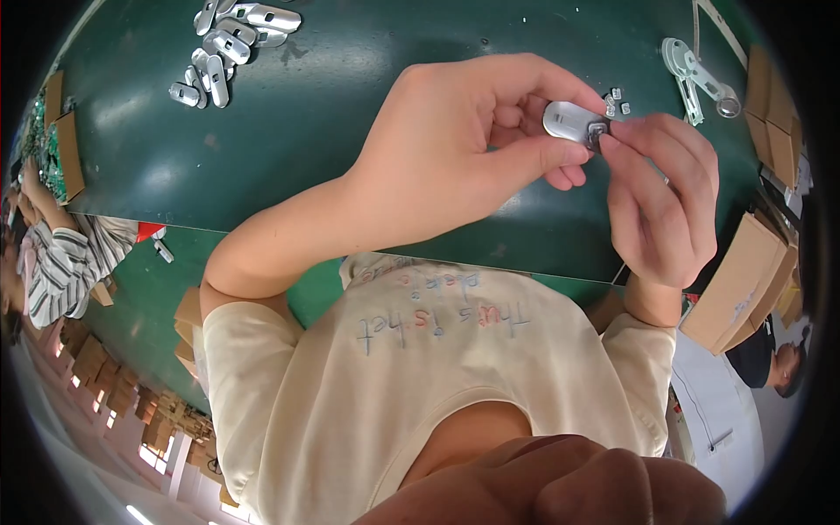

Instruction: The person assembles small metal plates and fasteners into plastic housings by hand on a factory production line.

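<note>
Above the green table, my left hand [455,140] pinches a silver oval casing [567,121] between thumb and fingers, keeping it nearly level. At the casing's right end is a small square piece [598,131], partly hidden by fingertips. My right hand [669,188] is closed, its thumb and forefinger pinching that piece against the casing. Whether the piece sits fully in the casing's opening I cannot tell. Just beyond the fingertips, several small clear square pieces [616,94] lie loose on the table.
A pile of silver casings [229,42] lies at the far left of the green table [350,44]. At the far right rests a silver and clear jointed device [696,74]. Cardboard boxes [735,280] stand beyond the right edge. A co-worker in a striped top [70,262] is at the left.
</note>
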A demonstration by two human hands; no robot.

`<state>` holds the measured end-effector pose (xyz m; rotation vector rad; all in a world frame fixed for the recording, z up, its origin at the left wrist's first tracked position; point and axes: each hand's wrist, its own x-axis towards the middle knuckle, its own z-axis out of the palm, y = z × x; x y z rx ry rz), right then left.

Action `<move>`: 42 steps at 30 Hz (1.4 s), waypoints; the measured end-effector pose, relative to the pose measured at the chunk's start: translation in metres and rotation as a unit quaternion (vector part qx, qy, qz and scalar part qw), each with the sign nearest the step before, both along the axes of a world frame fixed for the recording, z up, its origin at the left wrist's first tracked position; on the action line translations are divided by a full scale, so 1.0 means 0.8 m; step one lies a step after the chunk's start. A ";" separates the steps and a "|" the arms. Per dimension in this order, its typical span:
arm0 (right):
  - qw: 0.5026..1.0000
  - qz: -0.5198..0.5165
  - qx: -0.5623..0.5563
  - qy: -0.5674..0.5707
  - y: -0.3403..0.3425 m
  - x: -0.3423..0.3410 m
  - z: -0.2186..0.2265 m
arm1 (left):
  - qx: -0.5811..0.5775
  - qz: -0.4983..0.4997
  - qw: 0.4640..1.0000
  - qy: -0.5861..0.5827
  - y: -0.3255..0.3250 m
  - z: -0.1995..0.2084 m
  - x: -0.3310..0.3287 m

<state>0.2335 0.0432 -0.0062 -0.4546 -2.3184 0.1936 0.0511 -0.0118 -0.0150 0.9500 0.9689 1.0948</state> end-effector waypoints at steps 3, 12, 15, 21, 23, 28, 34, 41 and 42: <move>0.999 0.012 -0.010 -0.031 -0.003 0.001 0.003 | 0.022 0.019 1.000 -0.011 -0.001 -0.001 0.002; 0.971 -0.150 -0.075 0.168 0.022 0.022 0.015 | 0.072 0.000 0.997 0.001 0.006 -0.005 -0.004; 0.911 -0.360 -0.192 -0.065 0.087 0.068 0.029 | 0.027 0.031 0.999 -0.010 0.006 -0.005 -0.001; 0.860 -0.215 -0.272 -0.375 0.130 0.033 0.043 | 0.003 0.032 0.999 -0.002 0.002 -0.006 0.000; 0.902 -0.166 -0.241 -0.317 0.130 0.038 0.054 | 0.005 0.035 0.999 -0.010 0.003 -0.010 0.001; 0.818 -0.043 -0.564 0.109 0.112 0.099 0.039 | -0.007 0.025 1.000 0.001 0.005 -0.006 -0.002; 0.738 -0.155 -0.628 0.191 0.037 0.040 0.027 | 0.005 0.035 0.998 -0.052 0.014 -0.010 0.002; 0.741 -0.050 -0.647 0.174 0.013 0.032 0.019 | -0.008 0.042 0.998 -0.037 0.010 -0.009 0.010; 0.739 -0.049 -0.648 0.175 0.007 0.029 0.020 | -0.010 0.042 0.998 -0.035 0.009 -0.010 0.011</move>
